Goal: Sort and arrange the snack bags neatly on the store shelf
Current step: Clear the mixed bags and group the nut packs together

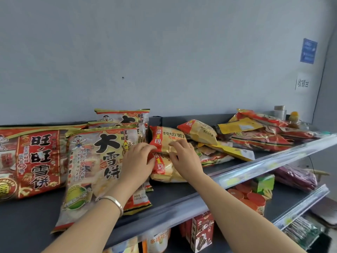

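Note:
Two yellow chip bags with red corners are stacked mid-shelf: an upper chip bag (170,136) on a lower chip bag (165,169). My left hand (137,159), a silver bangle on its wrist, grips the lower bag's red left edge. My right hand (184,156) pinches the upper bag's front edge, fingers curled. Left of them lean pale rice cracker bags (91,161), and a big red rice cracker bag (31,159) stands at the far left. A loose heap of red and yellow bags (255,136) lies to the right.
The dark shelf (191,196) has a clear plastic price rail (264,161) along its front. A low divider (156,120) stands at the back. Lower shelves hold red cups (249,198), boxes (202,232) and purple packs (297,177). A grey wall rises behind.

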`<action>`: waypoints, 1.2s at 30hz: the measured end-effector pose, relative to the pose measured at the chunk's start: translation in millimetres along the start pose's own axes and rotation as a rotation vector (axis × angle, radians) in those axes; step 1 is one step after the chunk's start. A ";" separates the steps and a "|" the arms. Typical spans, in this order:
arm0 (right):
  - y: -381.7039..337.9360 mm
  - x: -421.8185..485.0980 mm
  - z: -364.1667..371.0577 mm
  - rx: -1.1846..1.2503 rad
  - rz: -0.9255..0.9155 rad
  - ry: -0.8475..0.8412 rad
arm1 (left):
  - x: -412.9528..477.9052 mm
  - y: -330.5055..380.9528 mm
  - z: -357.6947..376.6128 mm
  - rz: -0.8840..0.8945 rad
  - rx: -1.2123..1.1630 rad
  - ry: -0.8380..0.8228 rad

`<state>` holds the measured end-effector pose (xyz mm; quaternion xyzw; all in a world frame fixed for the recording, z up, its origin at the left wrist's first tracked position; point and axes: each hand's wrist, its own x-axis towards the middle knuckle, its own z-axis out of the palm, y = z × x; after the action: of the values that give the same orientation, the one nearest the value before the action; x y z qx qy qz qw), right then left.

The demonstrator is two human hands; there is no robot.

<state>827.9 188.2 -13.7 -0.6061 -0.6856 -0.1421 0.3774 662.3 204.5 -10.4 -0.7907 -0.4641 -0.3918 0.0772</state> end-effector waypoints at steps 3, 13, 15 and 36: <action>32.1 6.3 -19.4 -0.024 -0.019 -0.002 | 13.9 28.0 14.3 0.016 -0.016 0.019; 151.9 17.0 -67.2 0.002 0.016 -0.028 | 57.3 134.7 82.0 0.087 -0.051 -0.002; 172.1 18.8 -70.7 0.010 0.019 -0.017 | 68.1 148.2 91.8 0.105 -0.047 0.002; 339.1 73.2 -113.7 -0.238 0.282 -0.079 | 203.9 243.6 201.5 0.316 -0.076 -0.249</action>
<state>1186.8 243.3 24.5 -0.7416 -0.5865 -0.1441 0.2921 1019.7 303.8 52.1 -0.8983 -0.3252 -0.2912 0.0498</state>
